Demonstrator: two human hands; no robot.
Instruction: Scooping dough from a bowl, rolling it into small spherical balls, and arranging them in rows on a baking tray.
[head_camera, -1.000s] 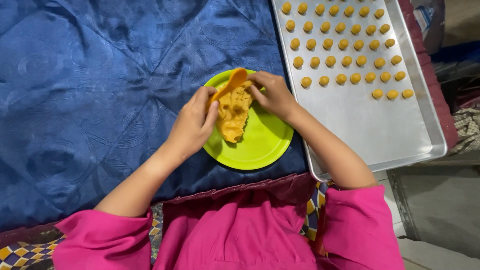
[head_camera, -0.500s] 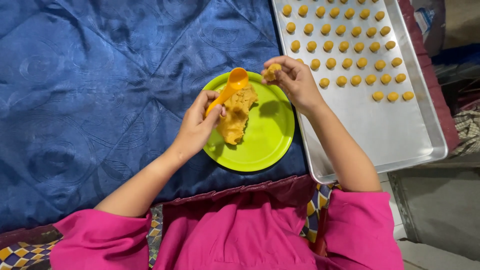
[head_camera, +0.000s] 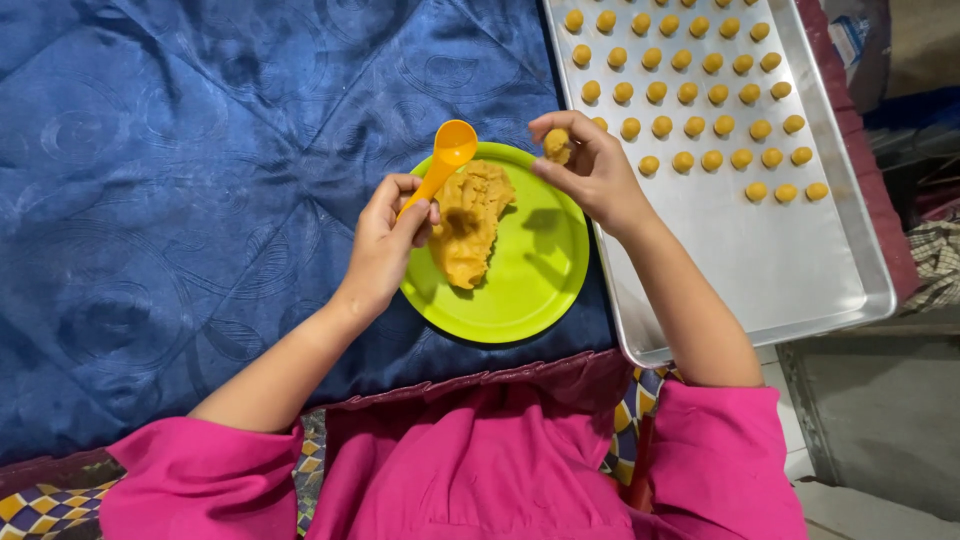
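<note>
- A small rounded lump of yellow-orange dough (head_camera: 556, 144) sits pinched between the fingertips of the right hand (head_camera: 590, 170), held just above the far right rim of a round lime-green plastic plate (head_camera: 530, 290).
- The right hand is closed on that lump, thumb below and fingers curled over it, so only part of the lump shows.
- The left hand (head_camera: 385, 240) grips the handle of an orange plastic measuring spoon (head_camera: 445, 155); its fingers are wrapped tight round the handle and the round bowl points up and away from the person, empty as far as can be seen.
- The two hands are apart, one over each side of the plate.
- On the plate lies a larger irregular mass of the same yellow-orange dough (head_camera: 470, 225), on the left half and touching the left hand's fingers; the right half of the plate is bare.
- The plate rests on a dark blue quilted satin cloth (head_camera: 180, 150) with a stitched swirl pattern.
- Just beside the plate, to the right, lies a rectangular silver metal baking tray (head_camera: 780, 270), its near part bare.
- Small dough balls (head_camera: 700, 95) stand in neat rows on the far half of the tray, none touching.
- The person wears bright pink sleeves (head_camera: 720, 460), and a checked patterned fabric (head_camera: 40, 505) shows at the lower left.
</note>
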